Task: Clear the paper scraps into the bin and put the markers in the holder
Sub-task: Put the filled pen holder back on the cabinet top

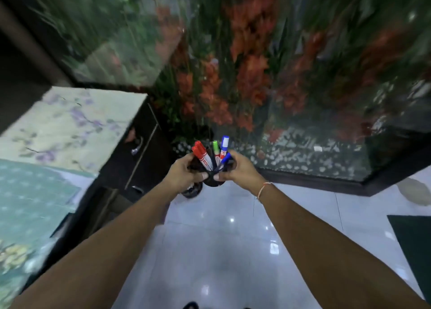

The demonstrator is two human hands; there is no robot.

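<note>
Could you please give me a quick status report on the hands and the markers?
Both hands, left and right, grip the black holder. Markers stand inside it, caps up. Holder carried over the tiled floor. Nothing blocking.

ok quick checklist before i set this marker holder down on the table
1. Both hands hold the holder: left hand and right hand wrap it. Ok.
2. Markers inside: red markers, green marker and blue markers stand in it. Ok.
3. Holder upright: roughly, markers fan outward. Ok.
4. Landing spot: table lies left, flowered cloth bare there. Ok.
5. Paper scraps binned: no bin or scraps in view. Cannot tell.
</note>
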